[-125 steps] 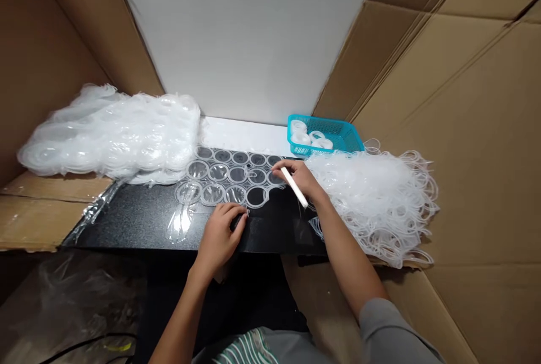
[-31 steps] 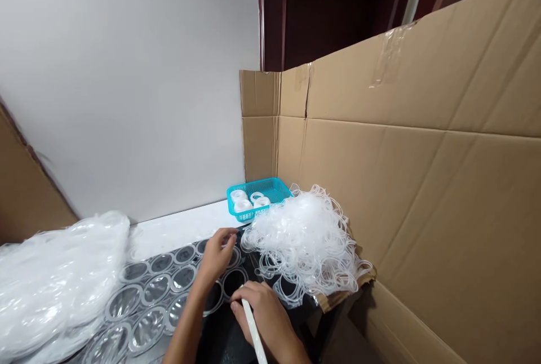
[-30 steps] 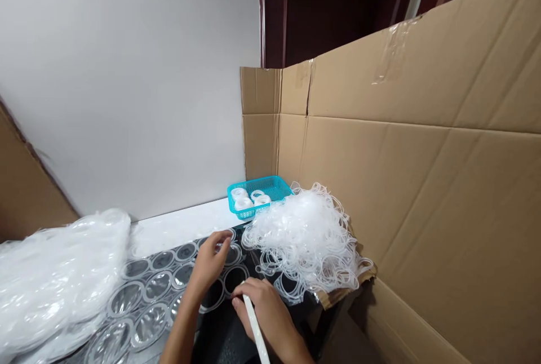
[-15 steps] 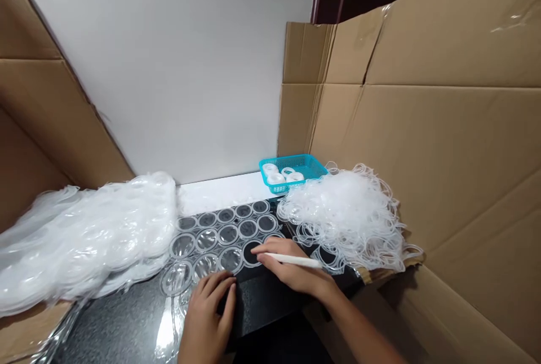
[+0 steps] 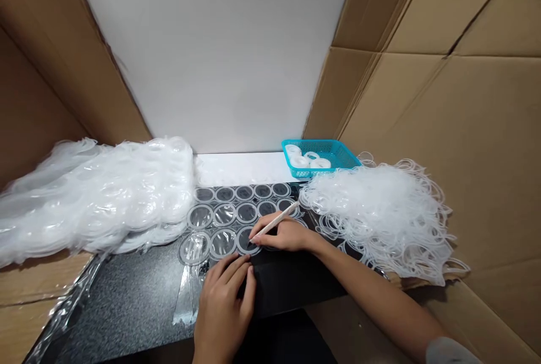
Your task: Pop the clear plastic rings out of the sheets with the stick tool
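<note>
The clear, thin plastic sheet stamped with rows of round discs [image 5: 236, 214] lies flat on the black speckled tabletop [image 5: 127, 296], between the big heap of stacked clear sheets [image 5: 97, 198] and the tangled pile of clear plastic rings [image 5: 380, 212]. The left hand [image 5: 224, 310] rests flat with fingers spread on the sheet's near edge. The right hand [image 5: 281, 234] is closed in a pen grip around a slim white stick [image 5: 274, 221], tip touching a near-row disc. The sheet looks very light, floppy and slick, likely to buckle or slide, so pinning it flat beside the worked disc seems the sound hold. A turquoise plastic basket [image 5: 338, 152] holds white rolls. The sheet's left end slips under the heap; its glare hides cut lines, and the stick's tip is too small to make out.
</note>
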Tool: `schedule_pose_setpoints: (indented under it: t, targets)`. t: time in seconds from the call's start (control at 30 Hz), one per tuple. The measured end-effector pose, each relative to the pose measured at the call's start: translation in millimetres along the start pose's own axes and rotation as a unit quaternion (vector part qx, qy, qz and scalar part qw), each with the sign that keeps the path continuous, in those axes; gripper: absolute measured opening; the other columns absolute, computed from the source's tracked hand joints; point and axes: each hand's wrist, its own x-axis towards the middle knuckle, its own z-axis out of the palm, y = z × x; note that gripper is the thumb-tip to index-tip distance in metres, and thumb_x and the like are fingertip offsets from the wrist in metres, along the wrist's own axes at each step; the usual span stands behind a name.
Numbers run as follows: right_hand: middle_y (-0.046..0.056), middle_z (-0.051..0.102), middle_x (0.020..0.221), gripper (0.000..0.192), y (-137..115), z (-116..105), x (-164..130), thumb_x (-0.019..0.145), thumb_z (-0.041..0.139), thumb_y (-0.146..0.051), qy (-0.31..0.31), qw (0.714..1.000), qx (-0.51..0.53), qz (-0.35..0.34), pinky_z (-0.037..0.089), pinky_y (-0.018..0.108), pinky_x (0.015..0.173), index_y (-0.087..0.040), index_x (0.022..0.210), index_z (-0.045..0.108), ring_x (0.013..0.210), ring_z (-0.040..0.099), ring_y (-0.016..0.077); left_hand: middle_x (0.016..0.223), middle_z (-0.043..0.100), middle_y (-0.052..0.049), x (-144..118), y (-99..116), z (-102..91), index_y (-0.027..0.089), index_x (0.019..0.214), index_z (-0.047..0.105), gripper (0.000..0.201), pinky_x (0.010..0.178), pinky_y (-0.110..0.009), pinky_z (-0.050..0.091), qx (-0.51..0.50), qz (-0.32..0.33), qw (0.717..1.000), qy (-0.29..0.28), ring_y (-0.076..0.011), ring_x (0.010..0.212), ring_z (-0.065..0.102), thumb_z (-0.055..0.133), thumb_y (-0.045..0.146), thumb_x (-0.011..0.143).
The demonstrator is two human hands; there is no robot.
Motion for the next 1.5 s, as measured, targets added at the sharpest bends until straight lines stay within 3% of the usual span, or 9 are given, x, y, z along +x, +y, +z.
schedule_pose_setpoints:
  t: [0.33,0.47,0.67,0.83,1.03,1.17,1.3,1.4,1.5]
  targets:
    - [0.003,0.081,0.098,0.015,-1.6,2.2,-3.3,0.094,0.068,-0.029,-0.004,0.999,-0.024,-0.038,0.056,0.030,0.085,-0.022,0.099,0.080,0.092,0.074,0.0192,0.119,0.079,-0.003,2.2,5.9,-4.6,0.028,0.111,0.076,0.024,0.097,-0.047,0.054,0.010,-0.022,0.999,-0.037,-0.0283,0.114,0.066,0.054,0.030,0.103]
    - [0.004,0.081,0.103,0.019,3.3,5.4,-6.8,0.098,0.062,-0.026,-0.013,0.990,-0.066,-0.123,0.057,0.031,0.090,-0.022,0.106,0.079,0.096,0.074,0.0188,0.123,0.077,-0.004,7.2,8.8,-5.8,0.027,0.115,0.073,0.023,0.095,-0.049,0.051,0.041,-0.015,0.997,-0.061,-0.0301,0.115,0.065,0.054,0.031,0.102]
    - [0.015,0.074,0.131,0.030,21.8,19.4,-9.0,0.106,0.052,-0.028,0.044,0.911,-0.282,-0.299,0.055,0.041,0.097,-0.020,0.127,0.072,0.115,0.072,0.0257,0.123,0.075,-0.003,12.5,12.9,-7.4,0.028,0.109,0.070,0.019,0.095,-0.047,0.048,0.021,-0.055,0.994,-0.088,-0.0294,0.119,0.063,0.053,0.030,0.102]
    - [0.015,0.076,0.127,0.032,25.1,18.0,4.4,0.105,0.048,-0.018,0.139,0.903,-0.333,-0.235,0.054,0.042,0.098,-0.016,0.129,0.070,0.115,0.073,0.0260,0.118,0.074,-0.005,12.6,12.2,-9.9,0.026,0.103,0.069,0.019,0.095,-0.047,0.047,-0.008,-0.064,0.993,-0.094,-0.0288,0.117,0.063,0.051,0.031,0.103]
    - [0.016,0.076,0.126,0.032,18.5,-15.4,44.7,0.099,0.056,-0.011,0.196,0.917,-0.331,-0.101,0.053,0.043,0.103,-0.014,0.126,0.073,0.113,0.073,0.0287,0.118,0.074,-0.005,14.4,12.9,-10.2,0.027,0.102,0.069,0.018,0.097,-0.048,0.048,-0.017,-0.067,0.993,-0.101,-0.0288,0.119,0.062,0.052,0.030,0.103]
    - [0.014,0.077,0.126,0.030,2.0,-19.6,60.5,0.104,0.051,-0.019,0.238,0.935,-0.250,-0.083,0.053,0.043,0.107,-0.014,0.121,0.076,0.118,0.072,0.0277,0.115,0.074,-0.005,12.6,15.0,-13.4,0.026,0.100,0.070,0.018,0.096,-0.046,0.049,-0.033,-0.065,0.993,-0.096,-0.0277,0.116,0.063,0.053,0.029,0.102]
    - [0.004,0.080,0.119,0.027,-16.0,13.9,49.1,0.104,0.056,-0.032,0.114,0.984,-0.086,-0.108,0.057,0.034,0.101,-0.023,0.116,0.079,0.112,0.075,0.0217,0.115,0.073,-0.006,1.7,-1.1,-22.4,0.026,0.102,0.071,0.019,0.097,-0.042,0.051,-0.060,-0.069,0.995,-0.037,-0.0247,0.111,0.066,0.053,0.031,0.103]
    - [0.001,0.081,0.114,0.023,-20.7,38.4,38.3,0.101,0.061,-0.031,0.001,0.993,-0.040,-0.115,0.057,0.032,0.096,-0.025,0.112,0.080,0.108,0.075,0.0206,0.119,0.073,-0.007,-8.7,-18.2,-31.6,0.025,0.107,0.072,0.017,0.098,-0.043,0.050,-0.020,-0.093,0.995,0.014,-0.0255,0.112,0.066,0.056,0.032,0.102]
    - [0.001,0.081,0.110,0.021,-18.8,47.0,35.8,0.100,0.062,-0.032,-0.020,0.995,-0.017,-0.094,0.056,0.032,0.094,-0.026,0.108,0.080,0.104,0.074,0.0201,0.121,0.074,-0.006,-13.6,-23.1,-37.5,0.024,0.112,0.071,0.019,0.100,-0.044,0.049,0.021,-0.093,0.995,0.002,-0.0266,0.116,0.066,0.056,0.030,0.102]
